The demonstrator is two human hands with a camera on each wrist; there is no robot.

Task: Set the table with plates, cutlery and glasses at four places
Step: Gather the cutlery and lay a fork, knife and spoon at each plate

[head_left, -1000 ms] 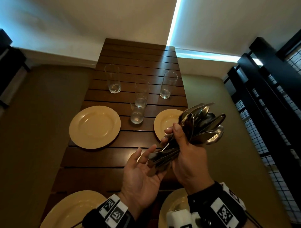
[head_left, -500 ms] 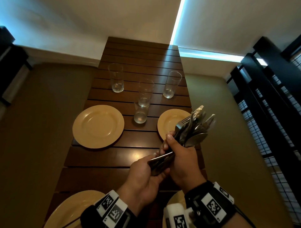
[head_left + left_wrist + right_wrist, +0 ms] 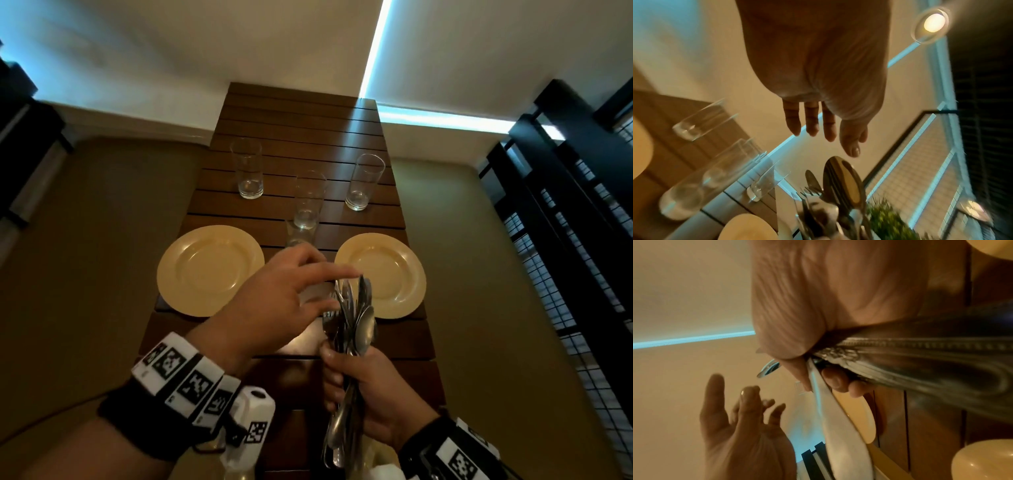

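Note:
My right hand (image 3: 346, 373) grips a bundle of metal cutlery (image 3: 358, 318) by the handles and holds it upright above the wooden table (image 3: 301, 120). The spoon bowls and fork tines point up. My left hand (image 3: 337, 289) reaches across with straight fingers to the top of the bundle and holds nothing. The left wrist view shows its thumb (image 3: 853, 147) just above a spoon bowl (image 3: 840, 180). Two yellow plates (image 3: 210, 270) (image 3: 380, 274) lie at the far places. Several empty glasses (image 3: 246, 168) (image 3: 364, 181) (image 3: 308, 198) stand beyond the plates.
The table is narrow, with olive floor (image 3: 85, 274) on both sides. A dark railing and grid (image 3: 582, 222) run along the right. A white wall (image 3: 239, 51) closes the far end. In the right wrist view a near plate's rim (image 3: 982, 459) shows.
My left hand has let go of the handle ends and moved up over the top of the bundle. My right hand has turned the cutlery upright and brought it lower and closer.

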